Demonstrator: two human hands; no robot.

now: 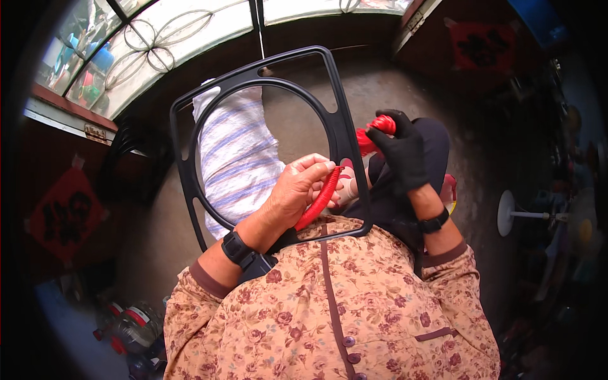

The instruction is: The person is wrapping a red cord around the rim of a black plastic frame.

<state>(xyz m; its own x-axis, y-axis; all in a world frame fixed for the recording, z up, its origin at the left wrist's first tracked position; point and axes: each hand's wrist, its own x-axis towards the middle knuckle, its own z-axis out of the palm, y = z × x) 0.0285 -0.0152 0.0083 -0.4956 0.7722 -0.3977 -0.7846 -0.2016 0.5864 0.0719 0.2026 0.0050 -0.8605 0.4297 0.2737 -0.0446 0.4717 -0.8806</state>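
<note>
A black frame with rounded corners and a large round ring inside it stands tilted in front of my lap. Red cord is wound in tight turns around the lower right part of the ring. My left hand, bare, is closed there, thumb and fingers pinching the ring at the upper end of the winding. Just right of the frame, my right hand, in a black glove, grips a bundle of red cord. Some of its fingers are hidden behind the bundle.
A striped white cloth covers my left leg behind the frame. Dark trousers show on my right leg. Plastic bottles stand at the lower left, and a white round-ended stand is at the right. Glazed doors lie ahead.
</note>
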